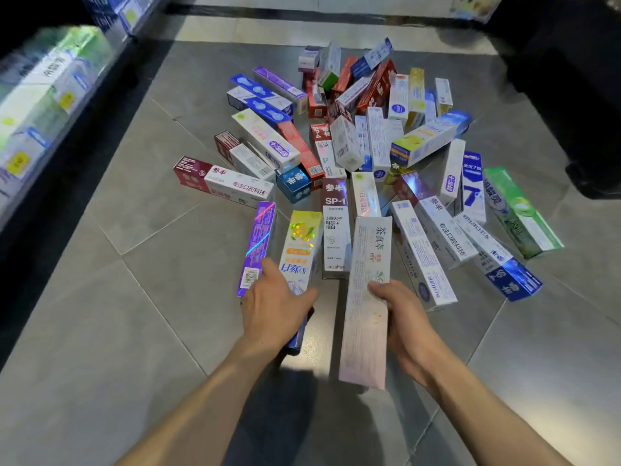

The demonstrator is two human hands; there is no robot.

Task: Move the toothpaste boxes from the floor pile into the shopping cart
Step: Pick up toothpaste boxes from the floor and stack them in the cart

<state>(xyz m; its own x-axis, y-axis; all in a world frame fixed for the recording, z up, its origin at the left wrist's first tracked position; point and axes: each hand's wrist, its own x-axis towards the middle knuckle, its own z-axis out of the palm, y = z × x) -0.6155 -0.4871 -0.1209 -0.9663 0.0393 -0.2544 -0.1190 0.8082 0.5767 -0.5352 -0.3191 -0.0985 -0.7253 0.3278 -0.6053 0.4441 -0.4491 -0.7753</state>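
A pile of several toothpaste boxes [353,142] lies spread over the grey tiled floor [134,314]. My left hand [274,309] grips the near end of a white, yellow and blue box [300,245], its thumb up beside a shiny purple box [257,247] that lies just to the left. My right hand [401,317] holds a long pale pink and white box [366,297] from its right side, fingers curled over the box's top face. Both held boxes point toward the pile. No shopping cart is in view.
Shelves stocked with boxed goods [43,105] run along the left edge. A dark fixture [571,95] stands at the right, close to the pile. More shelf stock [475,5] shows at the top right. My shadow falls on the tiles in front of me.
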